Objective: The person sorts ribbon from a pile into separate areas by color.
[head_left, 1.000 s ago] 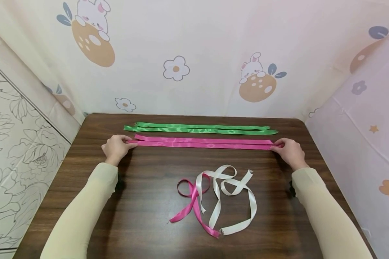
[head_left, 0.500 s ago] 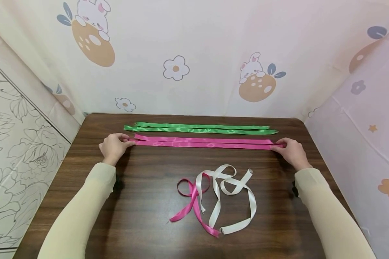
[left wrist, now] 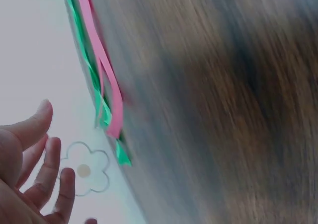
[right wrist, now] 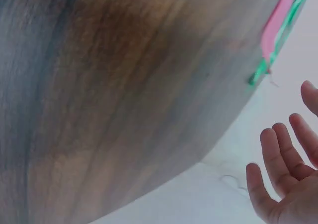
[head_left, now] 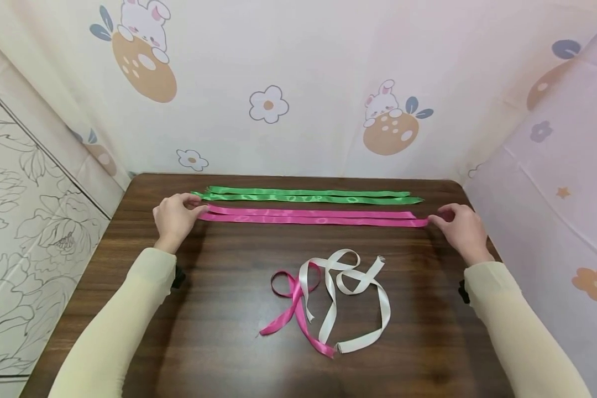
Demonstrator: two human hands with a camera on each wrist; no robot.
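Both your left grip and right grip stand with fingers apart, near the ends of two pink ribbons on the table. Green ribbons lie beyond; a white ribbon and looped pink ribbon lie nearer you.

Two satiny pink ribbons lie stretched out nearly straight, side by side with a thin gap between them, across the far part of the tabletop, the nearer strip reaching farther out at both ends.
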